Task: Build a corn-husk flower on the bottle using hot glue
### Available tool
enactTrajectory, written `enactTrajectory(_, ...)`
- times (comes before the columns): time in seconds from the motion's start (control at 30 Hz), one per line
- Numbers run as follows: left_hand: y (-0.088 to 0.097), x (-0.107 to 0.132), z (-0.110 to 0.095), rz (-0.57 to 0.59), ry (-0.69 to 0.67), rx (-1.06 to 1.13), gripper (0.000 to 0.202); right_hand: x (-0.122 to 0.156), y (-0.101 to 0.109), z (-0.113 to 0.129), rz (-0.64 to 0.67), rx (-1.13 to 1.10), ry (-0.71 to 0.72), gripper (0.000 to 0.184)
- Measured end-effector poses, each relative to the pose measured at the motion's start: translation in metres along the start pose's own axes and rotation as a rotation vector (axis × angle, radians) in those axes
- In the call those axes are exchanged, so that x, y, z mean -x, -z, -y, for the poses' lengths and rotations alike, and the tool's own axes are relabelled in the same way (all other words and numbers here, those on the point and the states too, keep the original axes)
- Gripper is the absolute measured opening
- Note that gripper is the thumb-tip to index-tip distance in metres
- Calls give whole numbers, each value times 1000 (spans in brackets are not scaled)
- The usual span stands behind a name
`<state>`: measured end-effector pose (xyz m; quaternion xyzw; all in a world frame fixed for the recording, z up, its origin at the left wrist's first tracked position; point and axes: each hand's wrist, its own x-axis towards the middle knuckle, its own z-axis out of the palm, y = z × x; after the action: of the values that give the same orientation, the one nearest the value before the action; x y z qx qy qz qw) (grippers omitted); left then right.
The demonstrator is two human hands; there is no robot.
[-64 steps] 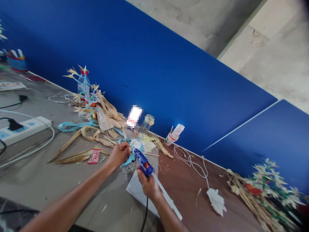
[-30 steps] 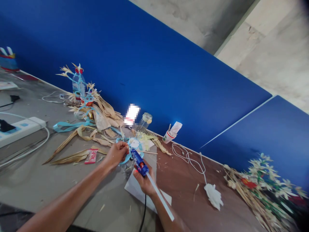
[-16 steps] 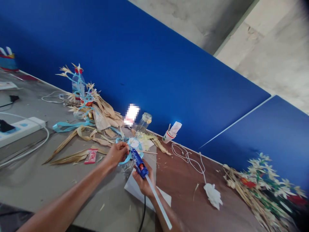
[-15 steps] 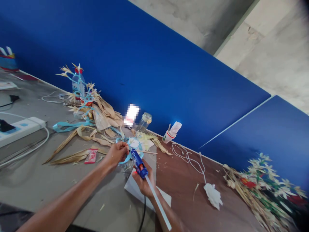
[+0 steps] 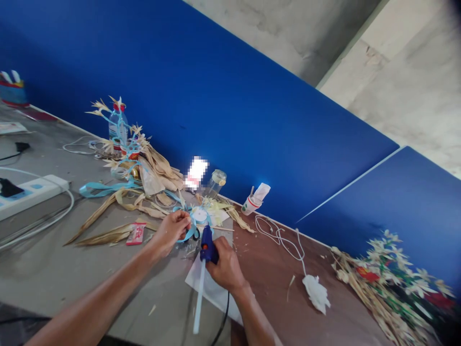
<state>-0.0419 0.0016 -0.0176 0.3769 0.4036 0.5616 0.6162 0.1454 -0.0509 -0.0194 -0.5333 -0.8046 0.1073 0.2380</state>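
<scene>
My right hand (image 5: 227, 265) is wrapped round the handle of a blue hot glue gun (image 5: 206, 242). Out of the gun's back end sticks a long white glue stick (image 5: 199, 298), pointing toward me. The nozzle points away, close to a roll of light blue ribbon (image 5: 200, 215) on the table. Just left of the nozzle, the fingers of my left hand (image 5: 175, 226) are pinched together; what they hold is too small to make out. Beneath the glue gun lies a white sheet (image 5: 212, 283), partly covered by my right hand and the gun.
Dried corn husks (image 5: 158, 166) and a blue-stemmed husk flower arrangement (image 5: 124, 139) stand at the back left. A red packet (image 5: 136, 233), a power strip (image 5: 36, 192), a glass jar (image 5: 217, 182), a paper cup (image 5: 251, 203) and white husk flowers (image 5: 392, 257) surround the work area.
My right hand has turned the glue gun, so its glue stick has swung from lower right to lower left. My left hand stays pinched in nearly the same place.
</scene>
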Motion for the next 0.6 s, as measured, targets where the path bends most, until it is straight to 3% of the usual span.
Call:
enactTrajectory(0.17, -1, 2, -1, 6, -19, -28, 27, 2, 8, 0, 318, 307, -65, 27)
enactTrajectory(0.3, -2, 2, -2, 7, -5, -53, 26, 5, 16, -1, 379, 238, -58, 33)
enactTrajectory(0.4, -3, 2, 0, 27, 15, -55, 26, -1, 18, -4, 210, -45, -50, 19)
enactTrajectory(0.5, -4, 2, 2, 61, 44, -58, 26, -19, 14, -3, 27, -466, -124, 19)
enactTrajectory(0.6, -6, 3, 5, 113, 65, -50, 27, -42, 1, 2, 76, -884, -215, 28)
